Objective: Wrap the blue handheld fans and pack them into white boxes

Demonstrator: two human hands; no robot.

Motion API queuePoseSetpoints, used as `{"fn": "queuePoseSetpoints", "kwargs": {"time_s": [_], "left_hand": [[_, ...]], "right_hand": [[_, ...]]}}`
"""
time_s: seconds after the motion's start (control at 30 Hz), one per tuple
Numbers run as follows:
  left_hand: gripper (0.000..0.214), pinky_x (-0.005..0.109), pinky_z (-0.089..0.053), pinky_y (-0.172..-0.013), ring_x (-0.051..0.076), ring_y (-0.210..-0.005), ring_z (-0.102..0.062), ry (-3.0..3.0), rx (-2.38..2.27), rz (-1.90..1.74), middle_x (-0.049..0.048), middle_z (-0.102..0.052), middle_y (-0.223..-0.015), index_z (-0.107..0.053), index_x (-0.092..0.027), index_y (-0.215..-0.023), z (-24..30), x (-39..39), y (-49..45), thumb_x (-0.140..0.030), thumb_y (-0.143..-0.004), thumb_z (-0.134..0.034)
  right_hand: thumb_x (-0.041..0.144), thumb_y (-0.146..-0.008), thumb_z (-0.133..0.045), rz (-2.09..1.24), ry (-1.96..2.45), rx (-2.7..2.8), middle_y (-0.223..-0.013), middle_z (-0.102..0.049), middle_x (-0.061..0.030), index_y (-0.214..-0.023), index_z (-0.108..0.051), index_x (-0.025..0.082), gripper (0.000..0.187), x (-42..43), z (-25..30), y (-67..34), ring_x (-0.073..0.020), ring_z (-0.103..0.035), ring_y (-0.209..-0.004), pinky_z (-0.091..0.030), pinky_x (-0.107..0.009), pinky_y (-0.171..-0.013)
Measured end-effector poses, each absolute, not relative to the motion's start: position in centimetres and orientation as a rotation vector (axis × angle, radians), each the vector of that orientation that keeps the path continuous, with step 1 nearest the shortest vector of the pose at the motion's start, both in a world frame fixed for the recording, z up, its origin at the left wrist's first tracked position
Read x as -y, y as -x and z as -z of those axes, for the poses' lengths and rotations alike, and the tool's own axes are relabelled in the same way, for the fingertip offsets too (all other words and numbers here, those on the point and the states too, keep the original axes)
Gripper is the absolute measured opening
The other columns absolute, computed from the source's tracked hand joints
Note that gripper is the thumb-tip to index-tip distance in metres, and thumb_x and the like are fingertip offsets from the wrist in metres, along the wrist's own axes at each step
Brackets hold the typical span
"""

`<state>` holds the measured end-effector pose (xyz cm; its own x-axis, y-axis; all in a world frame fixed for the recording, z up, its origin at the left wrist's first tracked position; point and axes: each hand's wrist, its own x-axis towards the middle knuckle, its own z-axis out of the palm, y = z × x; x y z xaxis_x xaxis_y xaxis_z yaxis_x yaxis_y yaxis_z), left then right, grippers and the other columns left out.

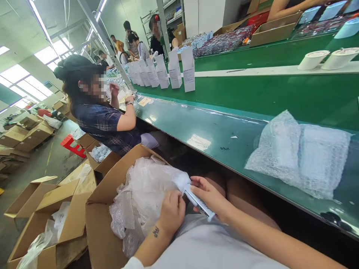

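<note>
My right hand (pixel 209 196) is closed around a slim light-blue and white device (pixel 198 201), tilted with its lower end toward my lap. The device's upper end meets a clear bubble-wrap bag (pixel 171 177) at the edge of the carton; how far it is inside is hard to see. Beside it, my left hand (pixel 172 211) is curled closed against the bag, its fingertips partly hidden. Many loose bubble-wrap bags (pixel 140 198) fill the open carton (pixel 98 220) left of my lap. Two bubble-wrapped packs (pixel 303 153) lie on the workbench (pixel 224 136) to my right.
A row of upright white boxes (pixel 187 71) stands along the green belt (pixel 238 91). Two white round cups (pixel 312 59) rest on the ledge beyond. A co-worker (pixel 101 116) sits at left by the bench. More open cartons (pixel 67 213) cover the floor.
</note>
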<state>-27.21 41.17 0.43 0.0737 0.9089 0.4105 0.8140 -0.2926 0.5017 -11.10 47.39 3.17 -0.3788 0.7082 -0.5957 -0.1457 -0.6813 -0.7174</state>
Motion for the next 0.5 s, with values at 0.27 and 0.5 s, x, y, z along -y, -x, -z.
{"fn": "queuePoseSetpoints", "kwargs": {"time_s": [0.27, 0.5], "left_hand": [[0.015, 0.029, -0.045, -0.062, 0.017, -0.069, -0.055, -2.546, -1.735, -0.888, 0.0054, -0.06, -0.074, -0.06, -0.015, -0.092, -3.1, -43.4, 26.3, -0.013, -0.09, -0.044], [0.02, 0.03, -0.043, -0.058, 0.018, -0.064, -0.052, -2.975, -1.416, -0.805, 0.0062, -0.058, -0.071, -0.058, -0.01, -0.103, -3.4, -41.9, 25.9, -0.009, -0.088, -0.045]], "right_hand": [[0.016, -0.088, -0.053, -2.087, 1.38, 1.248, -0.092, -0.051, 0.0007, -0.151, -0.025, 0.028, 0.07, -48.3, -3.8, 9.9, -0.0055, -0.046, -0.055, -0.045, -0.017, -0.047], [0.019, -0.084, -0.056, -2.415, 1.065, 0.65, -0.078, -0.058, 0.0005, -0.143, -0.035, 0.024, 0.063, -47.8, -2.0, 9.5, -0.0117, -0.058, -0.055, -0.047, -0.02, -0.041]]}}
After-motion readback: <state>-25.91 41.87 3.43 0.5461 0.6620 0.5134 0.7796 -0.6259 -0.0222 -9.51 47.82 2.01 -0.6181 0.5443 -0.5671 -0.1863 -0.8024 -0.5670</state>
